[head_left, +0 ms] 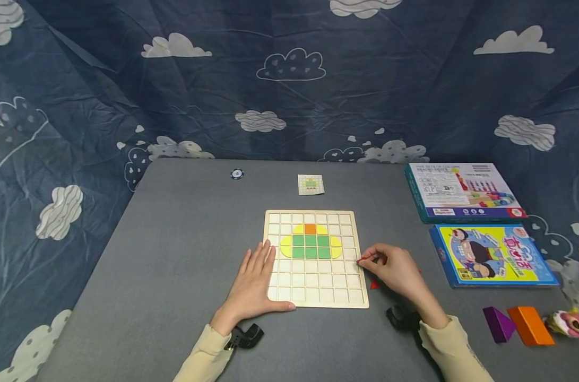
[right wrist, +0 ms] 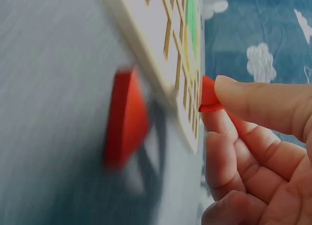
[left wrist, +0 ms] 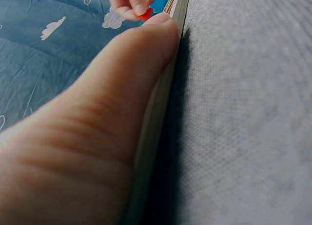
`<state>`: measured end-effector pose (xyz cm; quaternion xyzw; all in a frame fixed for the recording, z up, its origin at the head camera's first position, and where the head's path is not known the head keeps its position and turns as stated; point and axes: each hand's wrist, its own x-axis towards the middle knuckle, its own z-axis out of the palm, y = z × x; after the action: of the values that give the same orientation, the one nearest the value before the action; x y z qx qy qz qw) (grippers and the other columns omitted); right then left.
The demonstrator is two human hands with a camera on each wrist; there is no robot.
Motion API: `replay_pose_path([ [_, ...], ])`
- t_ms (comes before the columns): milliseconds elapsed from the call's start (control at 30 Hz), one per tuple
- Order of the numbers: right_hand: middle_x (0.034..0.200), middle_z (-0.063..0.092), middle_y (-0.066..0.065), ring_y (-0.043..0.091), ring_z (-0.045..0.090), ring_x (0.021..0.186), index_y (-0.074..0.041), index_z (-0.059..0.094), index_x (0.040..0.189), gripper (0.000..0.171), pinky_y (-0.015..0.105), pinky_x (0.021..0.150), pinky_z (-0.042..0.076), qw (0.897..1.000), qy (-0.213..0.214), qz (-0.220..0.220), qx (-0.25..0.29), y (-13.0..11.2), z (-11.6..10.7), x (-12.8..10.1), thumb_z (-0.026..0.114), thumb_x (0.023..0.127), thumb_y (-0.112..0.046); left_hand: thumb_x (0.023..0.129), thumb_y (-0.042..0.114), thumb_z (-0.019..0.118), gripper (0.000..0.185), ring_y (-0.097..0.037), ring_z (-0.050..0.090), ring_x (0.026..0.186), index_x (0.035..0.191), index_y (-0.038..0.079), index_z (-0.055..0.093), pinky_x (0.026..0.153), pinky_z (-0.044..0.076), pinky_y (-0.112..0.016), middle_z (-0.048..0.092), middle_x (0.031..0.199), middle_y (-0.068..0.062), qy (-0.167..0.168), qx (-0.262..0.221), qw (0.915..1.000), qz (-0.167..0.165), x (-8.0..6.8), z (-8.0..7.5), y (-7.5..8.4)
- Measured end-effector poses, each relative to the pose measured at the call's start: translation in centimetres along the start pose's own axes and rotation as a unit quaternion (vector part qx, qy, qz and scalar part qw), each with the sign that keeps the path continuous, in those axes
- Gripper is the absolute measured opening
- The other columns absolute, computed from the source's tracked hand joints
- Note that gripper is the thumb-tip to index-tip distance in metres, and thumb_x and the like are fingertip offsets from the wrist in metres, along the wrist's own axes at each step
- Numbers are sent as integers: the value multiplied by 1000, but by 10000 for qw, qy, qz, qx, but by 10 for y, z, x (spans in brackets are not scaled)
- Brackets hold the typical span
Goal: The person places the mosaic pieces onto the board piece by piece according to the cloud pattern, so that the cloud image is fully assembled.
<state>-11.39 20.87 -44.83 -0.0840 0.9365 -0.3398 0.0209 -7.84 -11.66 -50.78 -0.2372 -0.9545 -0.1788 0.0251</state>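
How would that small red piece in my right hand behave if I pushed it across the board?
The red piece looks thin, flat and rigid, so it would probably slide rather than roll. It seems light, pinched by the right hand fingertips alone. The wooden grid board has raised ribs that would likely catch it.

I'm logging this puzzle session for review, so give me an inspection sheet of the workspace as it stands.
Surface: grey table, felt-like cover.
Job's things: wooden grid board holding yellow, green and orange tiles; small red piece pinched at the board's right edge; another red piece on the table beside the board.
Clutter: pattern card, round token, two boxes, purple block, orange block, pink toy.
Grippers: left hand flat on the board's left edge; right hand pinches the red piece.
Cables: nothing seen.
Surroundings: blue cloud-print cloth.
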Motion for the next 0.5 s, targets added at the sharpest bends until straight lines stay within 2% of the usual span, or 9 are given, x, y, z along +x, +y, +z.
replay_pose_path([
  [167, 59, 50, -5, 12, 41, 50, -10, 70, 80, 10, 24, 41, 29, 9994, -74, -275, 213, -18, 17, 9, 79, 78, -12, 65, 82, 59, 128, -30, 3, 143, 150, -3, 13, 113, 0, -45, 7, 156, -19, -23, -16, 10000, -18, 0, -1, 0],
  [500, 65, 60, -14, 7, 47, 51, -18, 70, 76, 11, 25, 46, 36, 9955, -482, -705, 422, -55, 48, 17, 81, 76, -18, 65, 83, 57, 129, -29, 2, 143, 150, -2, 12, 113, -1, -44, 6, 157, -18, -32, 42, 10000, -42, 0, 0, 0],
])
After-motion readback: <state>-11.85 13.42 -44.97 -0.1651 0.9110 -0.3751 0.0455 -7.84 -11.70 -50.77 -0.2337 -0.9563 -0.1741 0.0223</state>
